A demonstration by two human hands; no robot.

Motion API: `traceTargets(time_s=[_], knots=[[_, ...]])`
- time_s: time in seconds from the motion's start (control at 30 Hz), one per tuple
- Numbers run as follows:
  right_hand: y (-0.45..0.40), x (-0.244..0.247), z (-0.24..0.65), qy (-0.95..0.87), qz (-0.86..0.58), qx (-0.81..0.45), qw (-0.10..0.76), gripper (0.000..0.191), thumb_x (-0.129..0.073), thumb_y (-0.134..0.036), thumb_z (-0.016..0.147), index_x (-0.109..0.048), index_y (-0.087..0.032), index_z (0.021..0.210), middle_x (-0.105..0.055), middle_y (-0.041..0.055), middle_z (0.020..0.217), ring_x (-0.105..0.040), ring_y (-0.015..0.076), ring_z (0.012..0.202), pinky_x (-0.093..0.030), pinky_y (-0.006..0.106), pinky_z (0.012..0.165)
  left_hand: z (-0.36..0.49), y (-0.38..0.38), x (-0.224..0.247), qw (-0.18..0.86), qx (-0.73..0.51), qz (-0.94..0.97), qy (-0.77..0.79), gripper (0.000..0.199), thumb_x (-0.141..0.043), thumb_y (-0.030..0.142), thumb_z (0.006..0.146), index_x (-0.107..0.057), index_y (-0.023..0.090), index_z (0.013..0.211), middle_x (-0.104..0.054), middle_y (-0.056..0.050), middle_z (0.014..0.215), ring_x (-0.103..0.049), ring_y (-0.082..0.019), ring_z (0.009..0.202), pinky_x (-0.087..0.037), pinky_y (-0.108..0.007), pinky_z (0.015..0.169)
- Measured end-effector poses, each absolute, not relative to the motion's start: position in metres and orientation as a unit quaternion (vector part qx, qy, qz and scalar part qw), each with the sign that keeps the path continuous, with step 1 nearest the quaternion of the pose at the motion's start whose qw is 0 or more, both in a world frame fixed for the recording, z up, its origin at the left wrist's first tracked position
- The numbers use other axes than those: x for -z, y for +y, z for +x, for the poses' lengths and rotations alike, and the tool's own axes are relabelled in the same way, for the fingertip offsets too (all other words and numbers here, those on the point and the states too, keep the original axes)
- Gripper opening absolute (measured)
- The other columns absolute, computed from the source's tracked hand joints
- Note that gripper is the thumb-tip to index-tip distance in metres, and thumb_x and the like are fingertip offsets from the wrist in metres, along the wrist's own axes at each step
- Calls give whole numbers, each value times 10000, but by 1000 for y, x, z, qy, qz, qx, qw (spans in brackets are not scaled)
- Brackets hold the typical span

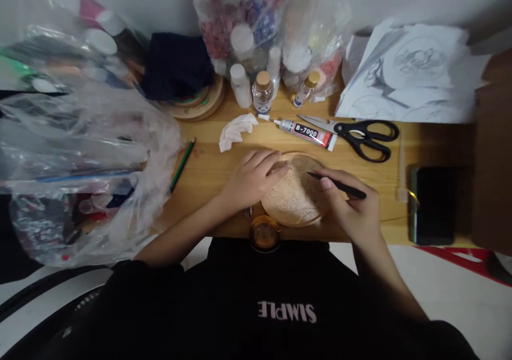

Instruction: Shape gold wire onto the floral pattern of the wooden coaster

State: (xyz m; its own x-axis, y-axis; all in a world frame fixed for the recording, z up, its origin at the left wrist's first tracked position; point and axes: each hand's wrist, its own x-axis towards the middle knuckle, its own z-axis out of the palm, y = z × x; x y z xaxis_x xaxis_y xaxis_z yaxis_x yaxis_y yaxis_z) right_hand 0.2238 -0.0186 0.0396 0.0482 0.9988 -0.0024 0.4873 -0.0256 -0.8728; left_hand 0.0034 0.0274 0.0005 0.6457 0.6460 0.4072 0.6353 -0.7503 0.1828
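A round wooden board [294, 197] with a floral line drawing lies near the table's front edge. My left hand [256, 177] rests on its upper left rim, fingers bent and close together; whether anything small is between them is too small to tell. My right hand [354, 205] grips dark pointed tweezers [346, 188] at the right rim, their tip over the upper part of the drawing. A thin gold wire [306, 217] shows at the lower edge of the board. Just below the board at left sits a round amber container [264, 233].
Behind the board lie a B-7000 glue tube [306, 132], black scissors [368, 136], crumpled tissue [238, 130] and small bottles [263, 90]. A green pencil [183, 165] and plastic bags [116, 152] are left; a phone [434, 205], printed sheets [412, 72] and a brown box [494, 152] are right.
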Motion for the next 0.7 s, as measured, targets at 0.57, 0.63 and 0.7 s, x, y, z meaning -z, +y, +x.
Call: traceTargets(time_s=[0.57,0.63,0.7], knots=[[-21,-14,217,-505,-654,-379,416,177,-652,-298,879,-738,-244,1025,-751,35,985,-730,192,906,-612,375,852,5,25,0,52,-184,912,363,276,-464,255,1011,-635,257,1228,-612,-88,1287,-540,-230,1253,-468,-379,995],[-22,-15,216,-501,-658,-378,416,193,-652,-302,879,-732,-253,1047,-746,36,1012,-726,203,938,-613,388,862,4,26,0,52,-183,911,366,275,-474,251,1007,-630,257,1233,-611,-88,1286,-538,-233,1254,-471,-382,996],[-23,-17,214,-496,-662,-374,420,206,-659,-294,874,-726,-273,1068,-738,26,1051,-723,202,950,-611,385,872,5,25,1,57,-185,912,363,273,-475,231,1004,-631,245,1228,-610,-100,1284,-541,-243,1253,-471,-389,999]])
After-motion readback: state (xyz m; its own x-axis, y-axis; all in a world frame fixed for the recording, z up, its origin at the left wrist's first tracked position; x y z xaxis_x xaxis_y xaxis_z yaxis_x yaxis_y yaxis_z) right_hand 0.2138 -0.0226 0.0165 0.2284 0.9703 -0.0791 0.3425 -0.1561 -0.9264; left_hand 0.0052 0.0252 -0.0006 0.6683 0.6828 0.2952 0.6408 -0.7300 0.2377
